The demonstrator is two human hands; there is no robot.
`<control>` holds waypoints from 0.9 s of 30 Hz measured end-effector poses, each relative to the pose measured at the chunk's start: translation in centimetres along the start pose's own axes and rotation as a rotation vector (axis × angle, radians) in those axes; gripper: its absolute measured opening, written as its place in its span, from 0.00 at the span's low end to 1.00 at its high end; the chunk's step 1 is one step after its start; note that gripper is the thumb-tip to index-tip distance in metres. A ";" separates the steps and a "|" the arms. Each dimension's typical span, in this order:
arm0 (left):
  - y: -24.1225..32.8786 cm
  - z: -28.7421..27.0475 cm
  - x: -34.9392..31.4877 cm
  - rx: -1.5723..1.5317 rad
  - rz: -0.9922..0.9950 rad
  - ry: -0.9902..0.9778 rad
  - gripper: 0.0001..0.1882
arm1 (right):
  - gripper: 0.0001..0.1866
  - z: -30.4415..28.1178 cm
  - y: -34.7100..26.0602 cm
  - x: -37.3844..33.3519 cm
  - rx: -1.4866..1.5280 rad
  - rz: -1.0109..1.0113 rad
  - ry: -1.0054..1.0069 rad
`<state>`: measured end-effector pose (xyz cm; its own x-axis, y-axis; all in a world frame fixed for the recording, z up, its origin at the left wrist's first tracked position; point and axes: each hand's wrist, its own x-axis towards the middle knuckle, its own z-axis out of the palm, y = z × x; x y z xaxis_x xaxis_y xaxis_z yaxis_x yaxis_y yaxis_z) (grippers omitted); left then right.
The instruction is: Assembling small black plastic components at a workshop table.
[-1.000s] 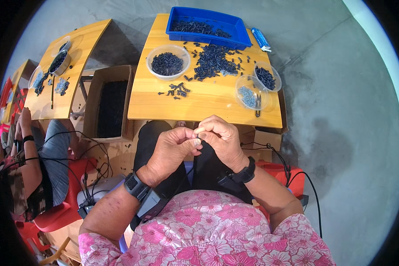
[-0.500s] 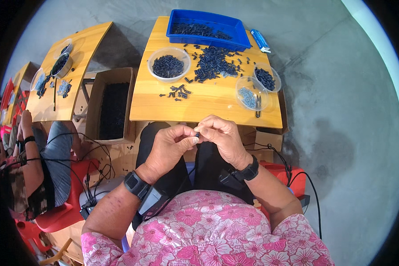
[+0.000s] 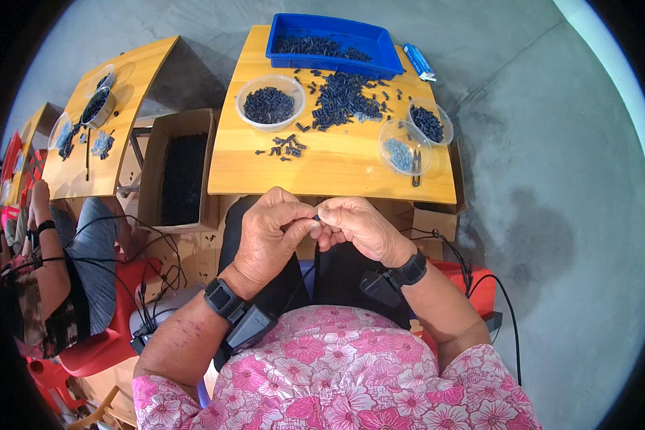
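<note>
Just beyond my lap, near the front edge of the wooden table (image 3: pixel 322 172), my two hands meet. My left hand (image 3: pixel 265 229) pinches a small dark plastic part (image 3: pixel 316 218) between thumb and forefinger. The thumb and fingers of my right hand (image 3: pixel 362 223) close on the same part from the other side. Most of it is hidden by the fingertips, so its exact shape cannot be seen. A few loose black parts (image 3: pixel 287 147) lie on the table beyond my left hand. Past my right hand is a clear round tub (image 3: pixel 400 170) with small light-blue pieces; tweezers (image 3: pixel 416 169) rest at it.
A tub of black parts (image 3: pixel 269 105), a heap of black parts (image 3: pixel 340 100), another tub (image 3: pixel 428 125) and a blue tray (image 3: pixel 337 68) occupy the table. A cardboard box (image 3: pixel 158 172) stands left of it. At the left sits another person (image 3: pixel 57 265) by a second table (image 3: pixel 122 143).
My right hand has turned and its fingers have curled lower around the small part. My left wrist has tilted slightly. The two hands remain together.
</note>
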<state>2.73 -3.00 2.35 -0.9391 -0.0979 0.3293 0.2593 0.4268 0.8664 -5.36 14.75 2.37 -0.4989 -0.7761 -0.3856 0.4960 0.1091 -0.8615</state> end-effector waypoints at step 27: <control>0.2 -0.9 0.4 -0.141 -0.042 -0.257 0.32 | 0.14 1.8 -0.4 -0.4 -0.935 -0.645 0.159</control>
<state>2.61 -3.73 2.98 -0.9714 0.1256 0.2015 0.2305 0.2962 0.9269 -4.06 13.91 3.50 -0.5857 -0.7752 0.2368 -0.5736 0.1899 -0.7968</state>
